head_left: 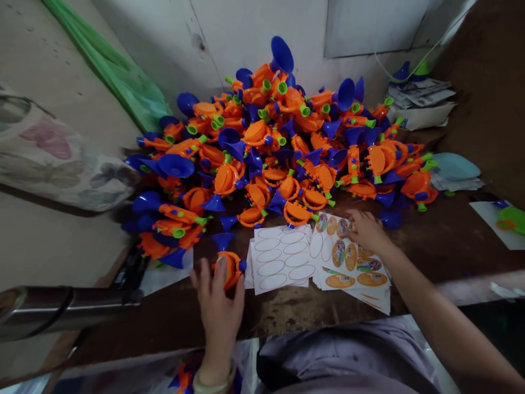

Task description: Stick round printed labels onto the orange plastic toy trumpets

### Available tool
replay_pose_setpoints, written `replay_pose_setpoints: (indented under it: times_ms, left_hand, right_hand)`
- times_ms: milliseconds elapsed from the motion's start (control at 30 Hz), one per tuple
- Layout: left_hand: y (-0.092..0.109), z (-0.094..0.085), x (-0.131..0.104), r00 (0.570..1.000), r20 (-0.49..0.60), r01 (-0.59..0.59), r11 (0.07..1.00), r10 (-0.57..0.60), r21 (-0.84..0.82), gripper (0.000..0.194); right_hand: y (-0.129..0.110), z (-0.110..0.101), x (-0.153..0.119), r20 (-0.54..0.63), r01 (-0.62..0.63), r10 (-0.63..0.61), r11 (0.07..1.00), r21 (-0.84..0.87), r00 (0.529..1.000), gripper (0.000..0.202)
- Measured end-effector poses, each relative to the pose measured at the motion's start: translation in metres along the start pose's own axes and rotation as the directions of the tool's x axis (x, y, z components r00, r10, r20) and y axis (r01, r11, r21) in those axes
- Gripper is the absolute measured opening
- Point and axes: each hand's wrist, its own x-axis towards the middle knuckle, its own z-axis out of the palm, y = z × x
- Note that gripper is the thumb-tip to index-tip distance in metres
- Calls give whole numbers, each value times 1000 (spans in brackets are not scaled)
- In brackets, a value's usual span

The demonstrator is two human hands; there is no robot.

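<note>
My left hand [219, 306] lies with spread fingers over an orange toy trumpet [233, 269] with a blue bell, near the table's front edge. Its fingertips touch the toy's near side and hide part of it. My right hand [369, 232] reaches over the upper right of a sticker sheet [328, 262]. Bent thumb and fingers close on the sheet near an oval sticker; whether that sticker is lifted cannot be made out. Orange and patterned ovals remain on this sheet, beside white bare spots. Left of it lies a backing sheet [283, 257] with blank ovals, on other papers.
A large heap of similar toy trumpets [262, 137] fills the table's back against the wall. A steel cylinder [69, 309] juts in at left. Stacked papers [430, 101], a light-blue plate-like piece [457, 166] and a green toy part [512, 220] lie at right.
</note>
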Motion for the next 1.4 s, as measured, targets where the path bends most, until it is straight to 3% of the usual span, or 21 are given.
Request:
replay_pose_setpoints:
  times_ms: [67, 133, 233, 300, 467, 600, 733, 833, 900, 1000, 1067, 1100, 1167, 1200, 1267, 1300, 1400]
  left_hand:
    - [17, 12, -9, 990, 13, -139, 989, 139, -41, 41]
    - [36, 27, -18, 976, 110, -173, 973, 190, -152, 39]
    - [64, 54, -25, 908, 383, -54, 953, 171, -297, 39]
    - [81, 75, -21, 852, 506, 10, 961, 137, -278, 45]
    - [109, 123, 4, 818, 565, 39, 968, 110, -246, 64]
    - [116, 138, 14, 811, 581, 133, 946, 68, -297, 64]
    - [121, 131, 15, 812, 581, 250, 867, 56, -432, 54]
    - [127, 115, 16, 823, 565, 313, 781, 61, -541, 50]
    - [131, 102, 18, 838, 544, 389, 660, 36, -643, 53]
    - [139, 83, 19, 844, 533, 515, 362, -58, -777, 57]
    - [145, 71, 16, 813, 570, 581, 205, -116, -788, 58]
    - [148, 66, 13, 786, 605, 618, 151, -126, -772, 59]
    - [153, 57, 6, 704, 703, 710, 94, -105, -697, 64]
    - [156, 54, 2, 657, 748, 753, 101, -91, -650, 67]
    - [160, 49, -6, 588, 803, 805, 164, -98, -570, 70]
    - [161, 48, -8, 582, 804, 808, 199, -124, -554, 71]
    - [165, 46, -11, 640, 736, 766, 245, -219, -594, 77]
  right_hand:
    - [1, 1, 2, 11, 5, -5, 1000, -7, 1000, 59]
    - [3, 2, 4, 11, 7, -7, 1000, -17, 1000, 59]
    - [6, 3, 8, 16, -4, 5, 1000, -30, 1000, 57]
    - [7, 2, 11, 26, -17, 18, 999, -33, 1000, 56]
    - [2, 0, 16, 48, -50, 50, 999, -9, 998, 52]
    - [0, 2, 15, 29, -51, 50, 996, 70, 998, 33]
    - [4, -4, 15, -46, -10, 23, 965, 261, 999, 27]
    - [2, -15, 10, -99, 89, -47, 881, 466, 994, 38]
    - [-6, -23, -2, -93, 165, -137, 784, 599, 986, 46]
    - [-31, -30, -30, -58, 225, -275, 630, 743, 960, 55]
    - [-50, -32, -49, -51, 206, -304, 503, 839, 951, 57]
    - [-59, -32, -56, -59, 172, -281, 396, 902, 958, 55]
    - [-74, -31, -64, -91, 133, -193, 215, 968, 977, 50]
    - [-78, -30, -66, -110, 135, -148, 168, 977, 983, 48]
    - [-81, -28, -65, -155, 179, -123, 223, 958, 980, 47]
    - [-80, -28, -64, -188, 219, -128, 302, 928, 974, 46]
    - [-72, -36, -67, -392, 380, -115, 589, 713, 913, 33]
